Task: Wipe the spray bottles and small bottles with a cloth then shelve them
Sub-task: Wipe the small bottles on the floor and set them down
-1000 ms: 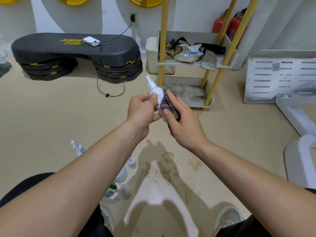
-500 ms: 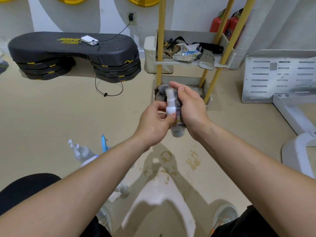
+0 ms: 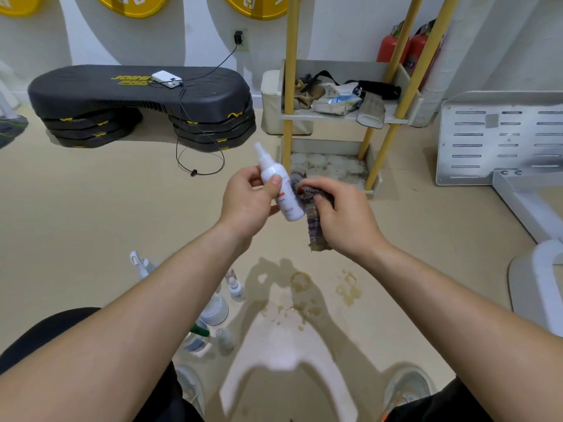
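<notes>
Both forearms are bare from the lower frame edges up to the wrists, with no sleeves, watch, bracelet or rings showing. The left hand (image 3: 248, 199) and right hand (image 3: 347, 217) are ungloved, with short, plain fingernails. Black fabric, shorts or trousers, covers the left thigh (image 3: 45, 339) and the right thigh (image 3: 438, 403). On the feet are pale grey-white mesh trainers: the left shoe (image 3: 190, 388) is partly hidden under the arm, and the right shoe (image 3: 408, 386) carries a small orange accent near its lower edge.
</notes>
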